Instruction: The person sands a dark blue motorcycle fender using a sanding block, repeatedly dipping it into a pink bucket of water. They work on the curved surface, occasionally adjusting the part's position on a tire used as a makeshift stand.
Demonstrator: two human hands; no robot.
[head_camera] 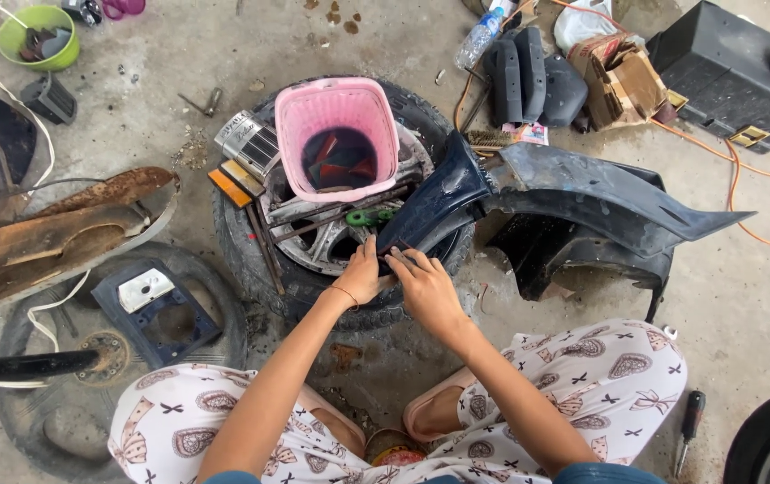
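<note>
From the head camera, the person squats on the concrete floor (743, 305) over a tyre with its wheel (331, 237) lying flat; a dark blue plastic fairing panel (438, 202) leans across the tyre's right rim, its lower tip at the near edge; the left hand (362, 276) has its fingers closed around that tip, and the right hand (427, 289) presses on it just beside, fingers curled over the edge, so both grips are clamped on the panel; a pink basket (335, 112) stands on the wheel behind, and a larger grey fender (600, 193) lies touching the panel's right side. The panel looks light, stiff and glossy, probably slippery and liable to crack at thin edges; the thicker ridge near the tip seems the safest place to hold it.
</note>
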